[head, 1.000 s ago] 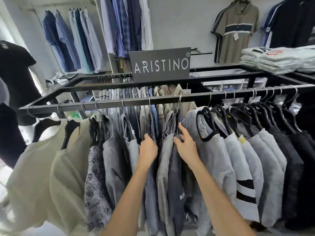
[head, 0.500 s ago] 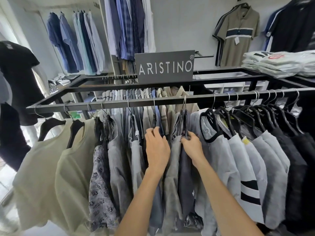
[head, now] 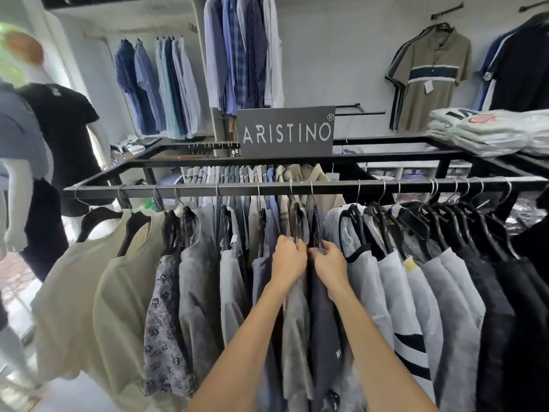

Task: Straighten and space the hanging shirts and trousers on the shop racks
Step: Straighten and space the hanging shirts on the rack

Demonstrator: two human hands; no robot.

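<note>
Spacing step, mid-rack. Left hand (head: pixel 289 260) has its fingers curled over the top of the grey shirt (head: pixel 294 322), right at the grey shirt's hanger (head: pixel 297 220). Right hand (head: pixel 330 261) grips the top of the navy shirt (head: pixel 323 337) the same way, at the navy shirt's hanger (head: pixel 315 226). The hands are almost knuckle to knuckle, just below the rail (head: pixel 416 185), and both shirts hang straight down under the palms.

The two hooks directly above the hands sit closer together than any others nearby. There is a wider gap on the rail beyond the right hand, before the white shirt with black collar (head: pixel 365 281). There is a smaller gap beyond the left hand, before the pale grey shirts (head: pixel 234 281).

Judgement: this pair is being separated, and the rest of the rail is not yet evened. The next move calls for pulling the hands apart along the rail, mostly the right hand outward into the free gap, so the hooks slide without lifting off. After that, tug each shoulder square on its hanger.

The black shirts (head: pixel 511 307) far out past the right hand look tightly packed and probably need the same treatment later. The cream shirts (head: pixel 74 292) far past the left hand are already spread.
</note>
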